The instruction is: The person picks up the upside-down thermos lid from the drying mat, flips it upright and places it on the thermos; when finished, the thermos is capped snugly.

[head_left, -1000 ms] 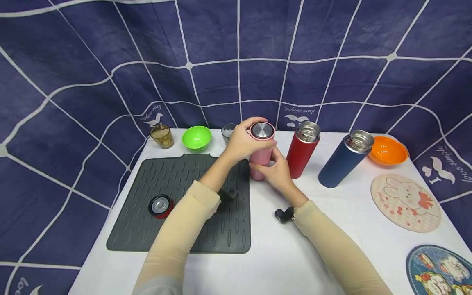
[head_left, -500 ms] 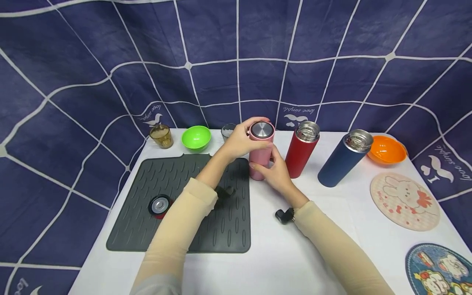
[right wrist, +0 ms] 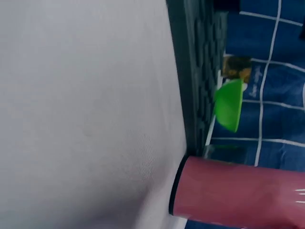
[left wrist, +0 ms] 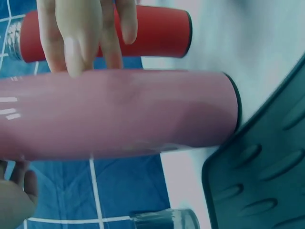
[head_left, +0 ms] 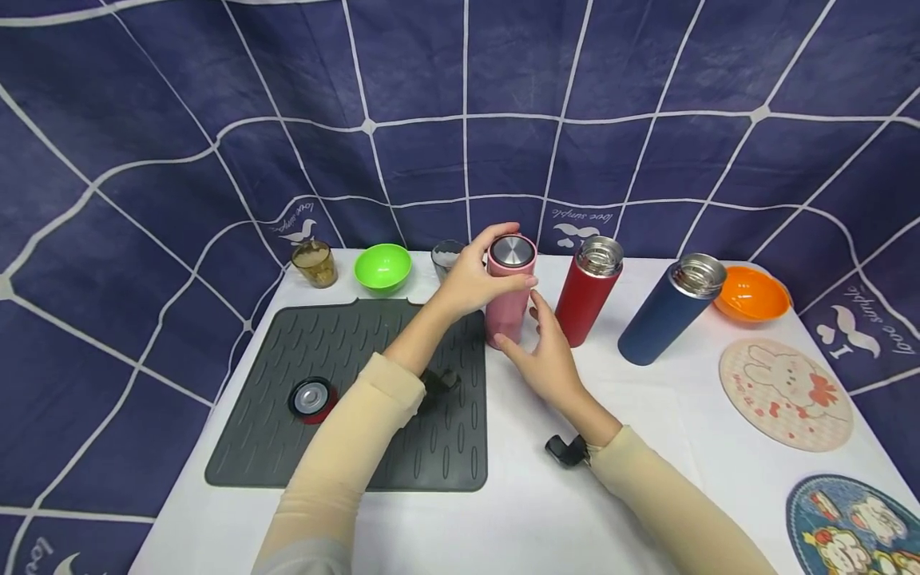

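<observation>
A pink thermos bottle (head_left: 509,310) with a steel-topped lid stands upright beside the mat's right edge. My left hand (head_left: 470,275) grips it around the top, thumb across the front. By the bottle's lower right side is my right hand (head_left: 549,359), fingers extended and spread; in the left wrist view its fingertips (left wrist: 74,57) lie along the bottle's side, and I cannot tell whether they touch. Right of it stand a red thermos bottle (head_left: 588,295) and a blue thermos bottle (head_left: 664,315), both without lids. A red and black lid (head_left: 312,399) lies on the dark drying mat (head_left: 388,447).
Along the back are an amber glass (head_left: 315,265), a green bowl (head_left: 383,269) and a clear glass (head_left: 444,257) partly behind my left hand. An orange bowl (head_left: 751,295) sits behind the blue bottle. Two round mats, a rabbit one (head_left: 787,395) and a blue one (head_left: 858,523), lie at the right.
My right hand has loosened from the pink bottle and drawn slightly down and right, its fingers opening out. The left hand keeps its grip near the top.
</observation>
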A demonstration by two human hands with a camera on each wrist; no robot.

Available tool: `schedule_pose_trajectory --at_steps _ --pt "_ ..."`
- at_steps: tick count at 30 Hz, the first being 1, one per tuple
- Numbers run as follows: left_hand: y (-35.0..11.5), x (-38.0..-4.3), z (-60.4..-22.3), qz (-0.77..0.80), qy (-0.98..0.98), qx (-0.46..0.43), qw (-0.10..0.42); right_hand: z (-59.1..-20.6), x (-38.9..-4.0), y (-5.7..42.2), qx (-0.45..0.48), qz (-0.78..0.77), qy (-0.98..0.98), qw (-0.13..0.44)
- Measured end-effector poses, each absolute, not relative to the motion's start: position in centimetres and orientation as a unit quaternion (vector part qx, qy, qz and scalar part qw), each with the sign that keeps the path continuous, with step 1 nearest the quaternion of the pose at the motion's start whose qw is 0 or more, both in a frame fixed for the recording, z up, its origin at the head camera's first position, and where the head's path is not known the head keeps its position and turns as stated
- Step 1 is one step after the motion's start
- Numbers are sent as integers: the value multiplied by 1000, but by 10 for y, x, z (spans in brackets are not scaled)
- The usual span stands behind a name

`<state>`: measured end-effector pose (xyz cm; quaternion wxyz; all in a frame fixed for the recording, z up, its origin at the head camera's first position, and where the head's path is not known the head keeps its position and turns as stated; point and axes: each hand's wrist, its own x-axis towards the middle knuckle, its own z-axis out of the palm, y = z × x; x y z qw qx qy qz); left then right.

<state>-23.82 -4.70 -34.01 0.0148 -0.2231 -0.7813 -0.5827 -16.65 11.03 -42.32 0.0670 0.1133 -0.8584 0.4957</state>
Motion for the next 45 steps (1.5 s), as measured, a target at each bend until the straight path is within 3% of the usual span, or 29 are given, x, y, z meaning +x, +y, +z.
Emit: schedule_pose_trajectory --at_steps 6,11,19,26,36,45 --pt "-53 -220 -336 -533 -817 -197 97 -415 -139 121 136 526 -837 70" --pt "-68 -195 -330 -548 -806 -186 121 -401 -117 132 145 550 -821 53" --pt "-114 -131 -314 -556 -809 -170 85 -415 -101 149 145 540 -829 14" --pt "-199 -104 -360 -497 -855 -120 83 -431 -96 137 219 547 -808 -19" --pt "-299 -69 -400 -314 -948 15 -51 -424 -103 71 303 517 -799 -50" --pt "-308 -67 -427 -277 -958 38 -64 -415 -108 -15 384 415 -822 -72"
